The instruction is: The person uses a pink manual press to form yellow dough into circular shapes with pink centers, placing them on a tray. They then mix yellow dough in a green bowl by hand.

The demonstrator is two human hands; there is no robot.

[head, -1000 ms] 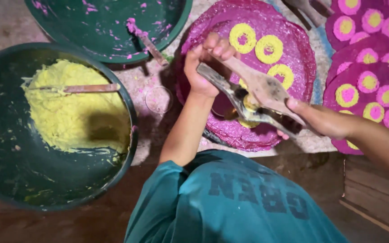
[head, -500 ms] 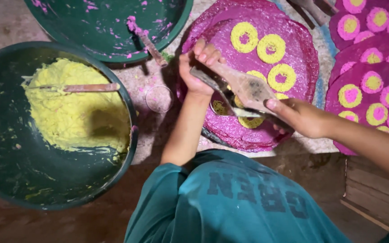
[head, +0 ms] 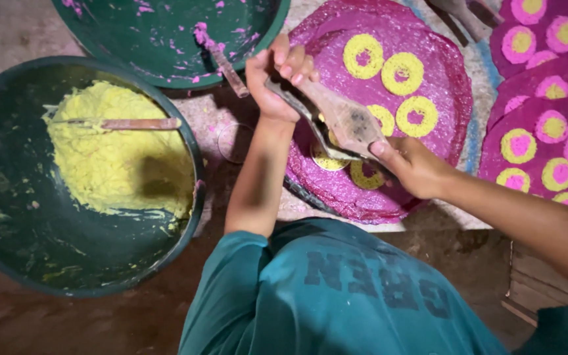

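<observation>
Over pink sheet (head: 428, 72) w/ yellow rings, L hand (head: 277, 79) & R hand (head: 412, 164) both closed on wooden press (head: 343, 118), yellow dough bowl (head: 8, 217) at left

Wooden press (head: 343, 118) tilted above magenta disc (head: 389, 112), yellow rings on it.

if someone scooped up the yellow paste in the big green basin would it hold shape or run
The yellow paste likely holds shape: it sits heaped with ragged edges, not pooled. It probably sticks, given the smears on the basin wall. The wooden stick rests on top unsunk, suggesting it is fairly stiff.
</observation>
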